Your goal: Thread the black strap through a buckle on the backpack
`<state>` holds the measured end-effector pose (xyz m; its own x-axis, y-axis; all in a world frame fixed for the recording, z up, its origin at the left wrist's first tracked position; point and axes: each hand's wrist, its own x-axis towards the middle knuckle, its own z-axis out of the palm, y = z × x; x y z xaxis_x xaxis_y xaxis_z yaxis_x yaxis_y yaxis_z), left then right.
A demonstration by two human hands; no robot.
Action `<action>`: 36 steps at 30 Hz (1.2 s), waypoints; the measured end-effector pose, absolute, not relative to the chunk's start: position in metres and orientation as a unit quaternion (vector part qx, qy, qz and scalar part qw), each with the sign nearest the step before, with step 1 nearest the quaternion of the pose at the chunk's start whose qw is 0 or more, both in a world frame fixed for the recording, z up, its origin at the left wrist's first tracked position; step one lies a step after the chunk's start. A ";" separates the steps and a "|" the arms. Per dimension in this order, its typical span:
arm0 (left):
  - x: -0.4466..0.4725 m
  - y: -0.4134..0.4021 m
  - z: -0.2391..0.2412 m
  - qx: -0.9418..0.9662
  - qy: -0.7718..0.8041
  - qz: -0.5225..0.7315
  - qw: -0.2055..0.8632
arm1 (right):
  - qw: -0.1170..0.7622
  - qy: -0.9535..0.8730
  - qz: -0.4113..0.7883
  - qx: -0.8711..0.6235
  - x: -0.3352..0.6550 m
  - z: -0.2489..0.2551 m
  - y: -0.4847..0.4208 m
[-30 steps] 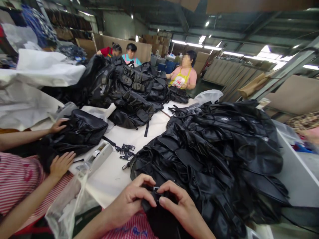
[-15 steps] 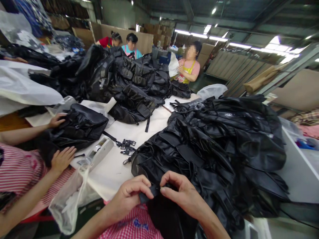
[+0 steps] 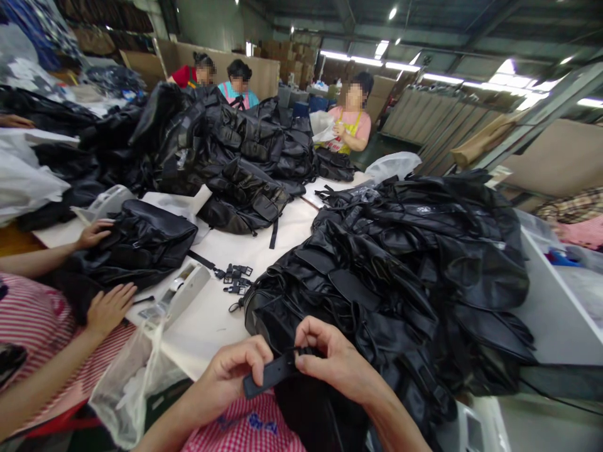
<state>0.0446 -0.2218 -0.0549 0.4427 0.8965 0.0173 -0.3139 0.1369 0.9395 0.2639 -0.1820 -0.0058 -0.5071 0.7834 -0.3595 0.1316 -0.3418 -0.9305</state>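
My left hand pinches the free end of a flat black strap low in the middle of the view. My right hand grips the same strap further along, at a small black buckle, where it joins a black bag on my lap. Just beyond my hands a big heap of black bags covers the right half of the white table. A few loose black buckles lie on the table ahead of my left hand.
A co-worker in a red-striped top at the left has both hands on a black backpack. A white tape dispenser and a clear plastic bag sit nearby. Another bag pile and three seated people fill the far side.
My hands have drawn apart, pulling more of the black strap out between them. The view has tilted down and left a little. The far person in pink now holds up white material.
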 end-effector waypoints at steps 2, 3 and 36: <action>0.044 -0.221 -0.053 0.488 0.296 0.436 0.696 | 0.232 -0.531 0.691 -0.432 0.263 -0.006 -0.180; 0.045 -0.221 -0.052 0.486 0.297 0.438 0.695 | 0.231 -0.537 0.687 -0.432 0.263 -0.007 -0.180; 0.047 -0.214 -0.045 0.712 0.367 0.389 0.455 | 0.216 -0.564 0.694 -0.393 0.252 -0.018 -0.167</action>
<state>0.0475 -0.2138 -0.0451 0.4289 0.8762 0.2199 0.1685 -0.3168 0.9334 0.2518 -0.1675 -0.0176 -0.5972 0.7432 -0.3018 0.1433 -0.2714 -0.9517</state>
